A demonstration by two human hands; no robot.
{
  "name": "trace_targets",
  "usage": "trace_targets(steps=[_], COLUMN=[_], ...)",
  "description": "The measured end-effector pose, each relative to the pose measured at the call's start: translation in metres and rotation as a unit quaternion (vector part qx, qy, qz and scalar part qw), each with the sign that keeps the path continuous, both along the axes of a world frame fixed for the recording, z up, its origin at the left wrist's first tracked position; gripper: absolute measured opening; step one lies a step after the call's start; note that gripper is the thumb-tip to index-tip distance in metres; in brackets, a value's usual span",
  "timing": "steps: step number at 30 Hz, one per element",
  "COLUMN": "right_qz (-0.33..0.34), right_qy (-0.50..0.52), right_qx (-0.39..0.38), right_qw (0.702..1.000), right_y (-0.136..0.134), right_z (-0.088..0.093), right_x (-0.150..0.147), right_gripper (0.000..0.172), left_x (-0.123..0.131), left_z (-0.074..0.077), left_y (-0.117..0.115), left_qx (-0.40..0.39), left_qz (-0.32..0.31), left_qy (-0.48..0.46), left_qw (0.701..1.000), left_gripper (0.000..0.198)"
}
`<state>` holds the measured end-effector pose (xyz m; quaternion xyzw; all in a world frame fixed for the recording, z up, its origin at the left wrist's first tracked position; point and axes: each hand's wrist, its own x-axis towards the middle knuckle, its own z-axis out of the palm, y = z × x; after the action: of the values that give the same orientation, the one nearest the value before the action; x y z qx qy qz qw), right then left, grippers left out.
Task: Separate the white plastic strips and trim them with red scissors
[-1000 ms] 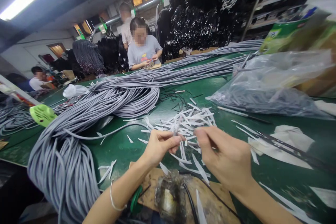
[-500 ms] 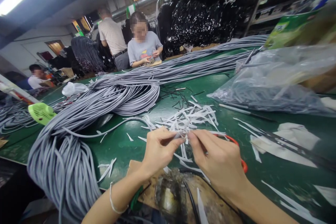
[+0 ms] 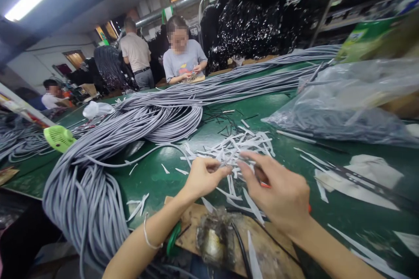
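Left hand [image 3: 204, 176] is pinched on a gray cable [image 3: 149, 153], right hand [image 3: 281, 194] curled round a red-handled tool [image 3: 266, 185]. White strips [image 3: 235, 146] are piled at 12 o'clock, a cable bundle [image 3: 94, 183] at 9 o'clock; the gray cable's end is between the hands.

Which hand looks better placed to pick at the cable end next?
Right, probably. The left hand pinches the end of the grey cable, steadying it. The right hand has its fingertips just beside that end.

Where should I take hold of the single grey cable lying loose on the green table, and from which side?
Grip the loose grey cable on its bare arc between the cable bundle and the paper strips, coming down from above: there it lies flat and alone on the table.
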<state>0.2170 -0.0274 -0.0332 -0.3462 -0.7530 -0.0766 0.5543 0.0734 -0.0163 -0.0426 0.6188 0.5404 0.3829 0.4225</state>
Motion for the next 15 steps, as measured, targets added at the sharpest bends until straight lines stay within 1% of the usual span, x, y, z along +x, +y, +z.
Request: trace_targets(steps=[1, 3, 6, 9, 11, 13, 15], right_qz=[-0.021, -0.01, 0.032, 0.035, 0.034, 0.044, 0.069], right_qy=[0.014, 0.032, 0.046, 0.065, 0.088, 0.115, 0.132], right_qx=[-0.036, -0.084, -0.115, -0.153, -0.197, -0.256, -0.316], right_qw=[0.999, 0.996, 0.992, 0.986, 0.976, 0.959, 0.937], right_y=[0.005, 0.014, 0.018, 0.016, 0.015, 0.016, 0.018], right_z=[0.0, 0.001, 0.001, 0.002, 0.002, 0.002, 0.001], right_x=[0.002, 0.005, 0.005, 0.004, 0.005, 0.006, 0.007], right_gripper=[0.012, 0.014, 0.017, 0.018, 0.021, 0.024, 0.028], left_x=[0.0, 0.001, 0.0, -0.002, -0.003, -0.002, -0.002], left_z=[0.001, 0.003, 0.005, 0.005, 0.005, 0.005, 0.005], left_y=[-0.001, -0.002, -0.003, -0.003, -0.003, -0.004, -0.004], left_qx=[-0.009, -0.032, -0.054, -0.064, -0.065, -0.061, -0.053], left_qz=[-0.015, -0.055, -0.109, -0.137, -0.133, -0.105, -0.076], left_qy=[-0.017, -0.037, -0.061, -0.113, -0.146, -0.171, -0.187], left_qw=[1.0, 0.997, 0.991, 0.982, 0.978, 0.978, 0.978], left_gripper=[0.041, 0.048, 0.055, 0.053, 0.049, 0.047, 0.045])
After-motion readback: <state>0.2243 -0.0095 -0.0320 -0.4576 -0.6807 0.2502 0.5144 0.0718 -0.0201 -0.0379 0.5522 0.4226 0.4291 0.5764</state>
